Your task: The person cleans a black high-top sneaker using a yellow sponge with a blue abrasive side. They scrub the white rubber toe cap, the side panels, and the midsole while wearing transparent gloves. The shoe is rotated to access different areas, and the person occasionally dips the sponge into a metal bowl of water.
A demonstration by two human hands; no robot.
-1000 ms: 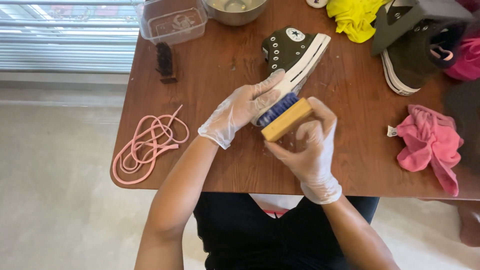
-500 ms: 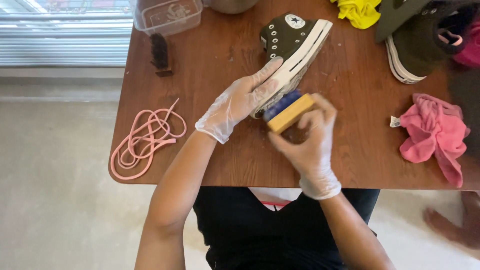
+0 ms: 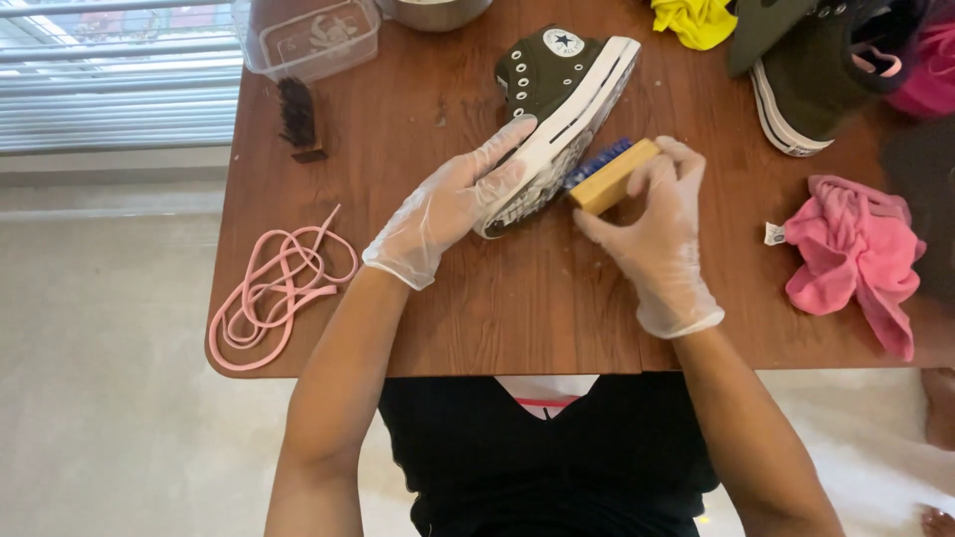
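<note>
Dark-green high-top canvas sneaker [image 3: 557,89] w/ white sole lies on its side, mid wooden table [image 3: 557,308]. Gloved left hand [image 3: 453,204] pressed flat on sole edge, fingers spread. Gloved right hand [image 3: 652,229] closed round wooden-backed blue-bristle brush [image 3: 609,174], bristles against sole; contact pt partly hidden. Second shoe [image 3: 816,70] cut off at top edge.

My left hand [image 3: 450,211], in a thin clear glove, lay just left of the frame's centre, palm down, fingers stretched toward the upper right. My right hand [image 3: 657,224], gloved the same way, sat right of centre with its fingers curled shut in a grip. Both bare forearms ran down toward the bottom edge, elbows spread apart.
</note>
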